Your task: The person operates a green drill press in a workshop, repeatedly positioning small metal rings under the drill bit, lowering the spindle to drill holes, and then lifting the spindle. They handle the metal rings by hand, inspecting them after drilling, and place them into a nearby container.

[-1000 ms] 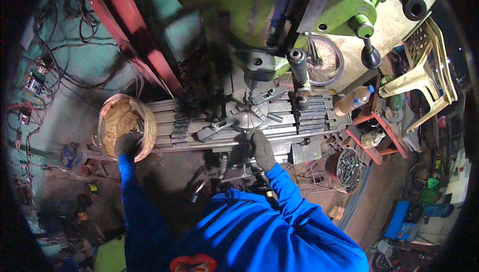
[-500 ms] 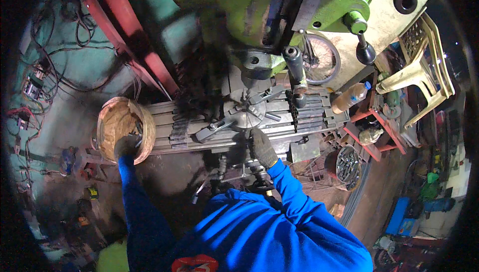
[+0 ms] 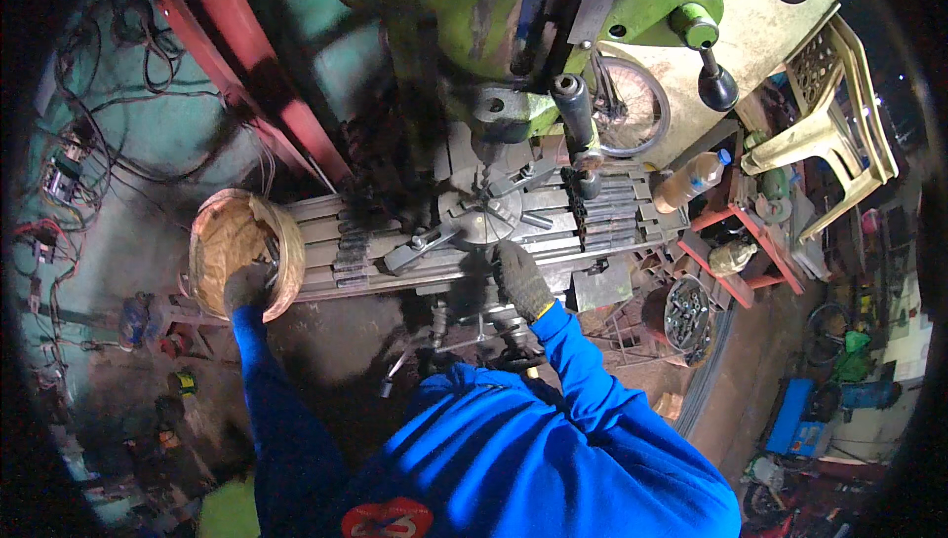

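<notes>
My left hand (image 3: 249, 286), in a dark work glove, reaches over the near rim of a round tan tub (image 3: 207, 252). Its fingers are lost against a few small dark metal pieces (image 3: 273, 250) inside. My right hand (image 3: 520, 281), in a grey knitted glove with a yellow cuff edge, is at the front rim of a round metal fixture (image 3: 476, 220). Its fingers look bunched together; anything between them is hidden. Clamp bars (image 3: 420, 248) lie across the fixture, below the drill spindle (image 3: 491, 148) of a green machine.
Rows of dark metal rods (image 3: 607, 217) lie on the slotted machine table (image 3: 321, 286). A lever with a black knob (image 3: 718, 94) hangs at upper right. Rightward are a bottle (image 3: 691, 183), a red stand (image 3: 736, 291), a bucket of metal pieces (image 3: 681, 326) and a plastic chair (image 3: 820, 143).
The view has shifted slightly. My left hand stays in the tub and my right hand stays at the fixture's front rim, with hardly any movement.
</notes>
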The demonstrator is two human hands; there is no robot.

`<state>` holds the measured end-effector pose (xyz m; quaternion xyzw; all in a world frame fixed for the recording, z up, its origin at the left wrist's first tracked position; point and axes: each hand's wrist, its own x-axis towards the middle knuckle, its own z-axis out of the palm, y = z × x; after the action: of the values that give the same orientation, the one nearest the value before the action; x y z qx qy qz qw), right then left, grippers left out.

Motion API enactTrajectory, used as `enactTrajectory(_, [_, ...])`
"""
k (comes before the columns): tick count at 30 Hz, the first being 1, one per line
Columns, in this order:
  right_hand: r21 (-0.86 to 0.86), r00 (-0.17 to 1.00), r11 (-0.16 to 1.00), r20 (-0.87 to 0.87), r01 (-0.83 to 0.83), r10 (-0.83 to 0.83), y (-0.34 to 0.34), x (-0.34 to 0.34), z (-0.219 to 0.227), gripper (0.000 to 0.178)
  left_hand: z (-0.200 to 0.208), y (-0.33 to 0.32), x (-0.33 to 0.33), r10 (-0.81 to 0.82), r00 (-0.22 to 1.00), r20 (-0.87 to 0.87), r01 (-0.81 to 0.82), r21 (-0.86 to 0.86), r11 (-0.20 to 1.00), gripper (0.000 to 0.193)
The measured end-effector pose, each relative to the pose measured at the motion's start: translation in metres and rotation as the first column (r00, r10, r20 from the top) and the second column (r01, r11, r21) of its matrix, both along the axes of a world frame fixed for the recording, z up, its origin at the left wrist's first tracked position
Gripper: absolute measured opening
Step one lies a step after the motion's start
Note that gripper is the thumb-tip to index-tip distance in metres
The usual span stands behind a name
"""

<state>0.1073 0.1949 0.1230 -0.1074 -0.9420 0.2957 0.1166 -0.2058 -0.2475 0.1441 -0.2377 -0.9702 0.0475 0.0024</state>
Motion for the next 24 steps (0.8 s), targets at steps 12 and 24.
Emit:
enactTrajectory(12, [-0.141, 0.996, 0.989, 0.082, 0.04, -0.028, -0.006, -0.022, -0.03, 0.042, 0.023, 0.013, 0.012, 0.158, 0.979, 0.133, -0.172, 0.101, 0.98, 0.054])
enactTrajectory(24, [-0.193, 0.96, 0.958, -0.141, 0.211, -0.24, -0.014, -0.011, -0.043, 0.044, 0.033, 0.013, 0.037, 0.374, 0.924, -0.077, -0.313, 0.408, 0.858, 0.039])
